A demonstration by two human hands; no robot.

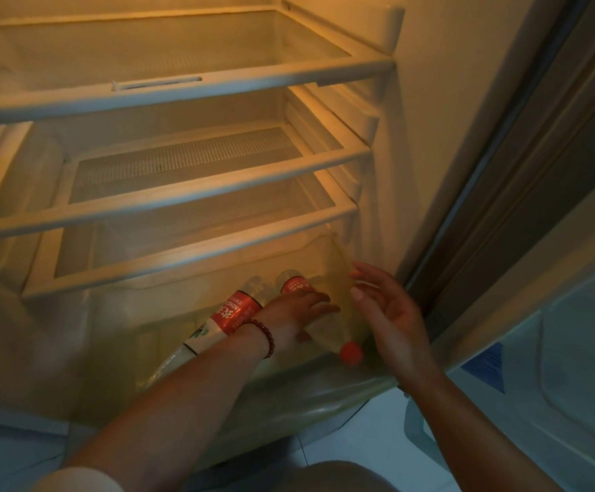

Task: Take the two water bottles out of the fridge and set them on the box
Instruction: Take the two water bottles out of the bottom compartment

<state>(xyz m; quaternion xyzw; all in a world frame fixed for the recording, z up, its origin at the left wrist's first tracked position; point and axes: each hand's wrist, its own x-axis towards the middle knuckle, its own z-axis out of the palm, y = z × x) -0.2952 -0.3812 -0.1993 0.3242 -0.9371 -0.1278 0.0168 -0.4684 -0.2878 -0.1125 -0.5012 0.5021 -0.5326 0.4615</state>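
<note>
Two clear water bottles with red labels lie side by side in the fridge's bottom drawer. The left bottle points its base to the back. The right bottle has its red cap toward me. My left hand, with a red bead bracelet on the wrist, reaches into the drawer and closes around the right bottle's body. My right hand hovers open just right of the drawer's edge, touching nothing. The box is not in view.
Three bare glass shelves stack above the drawer, the lowest overhanging the bottles. The fridge's right wall and door gasket stand close to my right hand. The open door's inner liner lies to the right. White floor tiles show below.
</note>
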